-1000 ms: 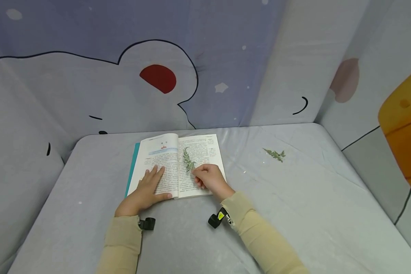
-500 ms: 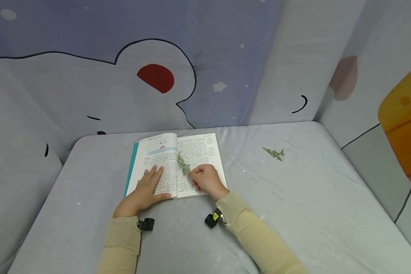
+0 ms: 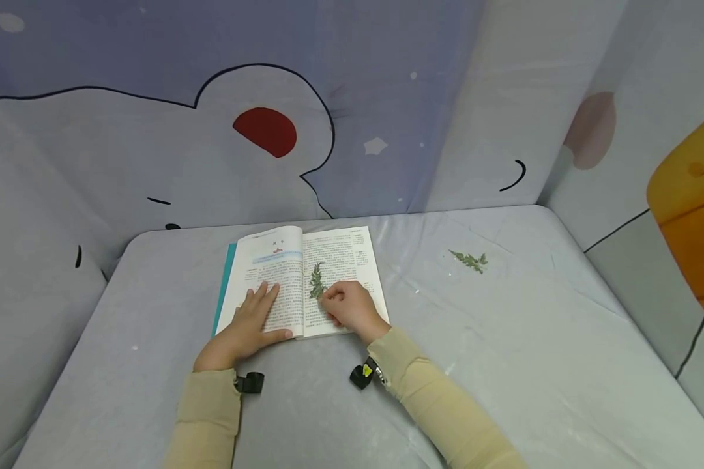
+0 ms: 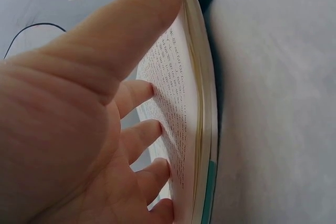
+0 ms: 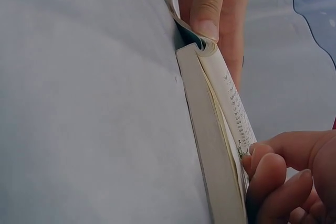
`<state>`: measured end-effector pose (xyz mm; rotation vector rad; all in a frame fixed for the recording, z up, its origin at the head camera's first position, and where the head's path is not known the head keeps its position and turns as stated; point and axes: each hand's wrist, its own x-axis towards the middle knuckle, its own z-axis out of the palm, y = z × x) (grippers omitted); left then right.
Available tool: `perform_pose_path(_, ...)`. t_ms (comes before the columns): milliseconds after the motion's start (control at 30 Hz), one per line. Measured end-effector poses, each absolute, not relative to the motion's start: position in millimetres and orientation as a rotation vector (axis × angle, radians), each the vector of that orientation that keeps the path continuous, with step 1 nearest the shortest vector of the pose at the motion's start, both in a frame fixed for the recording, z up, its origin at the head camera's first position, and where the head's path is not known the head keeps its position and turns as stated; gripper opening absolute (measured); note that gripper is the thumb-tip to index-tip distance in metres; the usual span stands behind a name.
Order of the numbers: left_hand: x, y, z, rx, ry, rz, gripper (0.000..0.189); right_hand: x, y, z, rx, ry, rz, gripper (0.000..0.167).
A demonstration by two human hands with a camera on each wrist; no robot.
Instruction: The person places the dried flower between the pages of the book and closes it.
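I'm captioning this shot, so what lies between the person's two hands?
In the head view, the left hand and right hand have the fold of the open book, printed text and a green sprig between them, the sprig touching the right fingertips.

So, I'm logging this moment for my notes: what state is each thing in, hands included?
Book: open, pages facing up.
Left hand: fingers spread, resting on the left page.
Right hand: fingers curled, pinching a sprig.
Pinched sprig: leafy, held at its near end over the right page.
Other sprig: loose, lying on the grey cloth.
Grey cloth: spread out, faintly creased.
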<state>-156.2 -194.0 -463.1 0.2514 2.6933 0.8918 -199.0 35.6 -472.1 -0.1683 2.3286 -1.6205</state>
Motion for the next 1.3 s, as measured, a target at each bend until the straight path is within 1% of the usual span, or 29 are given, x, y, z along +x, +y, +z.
perform_pose_path(300,-156,-194,-463,0.260,2.693,0.893,0.104,-201,39,-473,-0.228,2.293,-1.639,0.007)
perform_pose_path(500,-156,-194,-464,0.262,2.689,0.909,0.104,-207,50,-465,-0.378,2.332,-1.617,0.006)
perform_pose_path(633,-155,-195,-464,0.254,2.690,0.921,0.103,-211,62,-452,-0.534,2.488,-1.464,0.005)
perform_pose_path(733,-155,-194,-464,0.243,2.686,0.919,0.103,-213,75,-438,-0.670,2.653,-1.257,0.005)
perform_pose_path(900,-155,-193,-464,0.230,2.682,0.917,0.103,-214,98,-415,-0.902,2.807,-0.918,0.008)
perform_pose_path(967,-156,-192,-464,0.228,2.685,0.914,0.103,-214,106,-409,-0.944,2.795,-0.853,0.010)
perform_pose_path(1167,-155,-192,-463,0.226,2.685,0.917,0.103,-214,117,-401,-0.908,2.701,-0.731,0.017)
perform_pose_path(1300,-155,-193,-463,0.221,2.690,0.910,0.104,-213,118,-406,-0.810,2.628,-0.685,0.032)
